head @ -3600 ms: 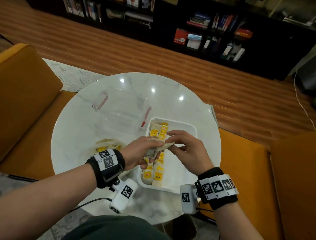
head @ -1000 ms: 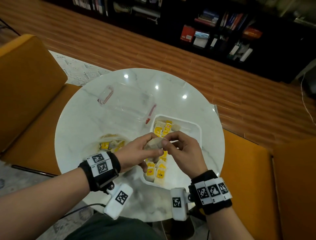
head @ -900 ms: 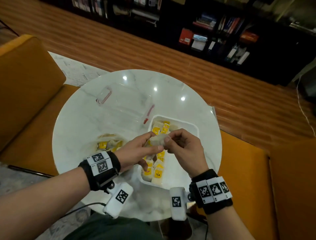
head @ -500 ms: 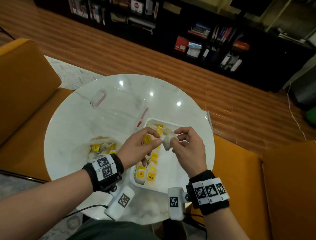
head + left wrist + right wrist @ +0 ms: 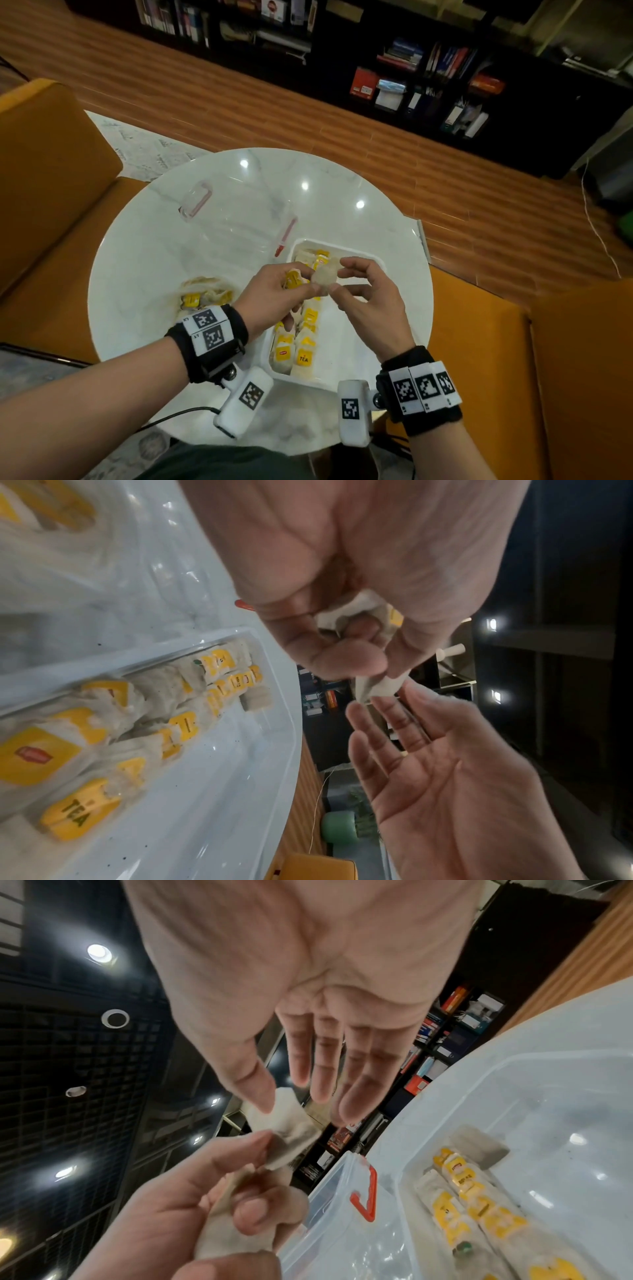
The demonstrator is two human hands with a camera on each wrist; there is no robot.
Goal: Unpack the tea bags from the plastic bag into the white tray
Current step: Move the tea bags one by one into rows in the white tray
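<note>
Two hands meet above a white tray (image 5: pixel 375 346) on a round marble table (image 5: pixel 144 260). The left hand (image 5: pixel 274 301) pinches a crumpled tea bag (image 5: pixel 325 275) between curled fingers; the right hand (image 5: pixel 368 301) is spread loose, thumb touching it. More tea bags (image 5: pixel 301 342) lie in rows in the tray, others in the plastic bag (image 5: pixel 202 296) left of it.

The word "TEA" stands in dark letters on a yellow tea bag tag (image 5: pixel 303 358) in the white tray (image 5: pixel 356 346), below and nearer the body than the left hand (image 5: pixel 274 297); the left wrist view shows the same word (image 5: pixel 76 810). The tag beside it (image 5: pixel 283 352) bears a small red emblem, its lettering too small to read. The left wristband (image 5: pixel 209 330) carries square coded markers; their tiny characters cannot be made out.
</note>
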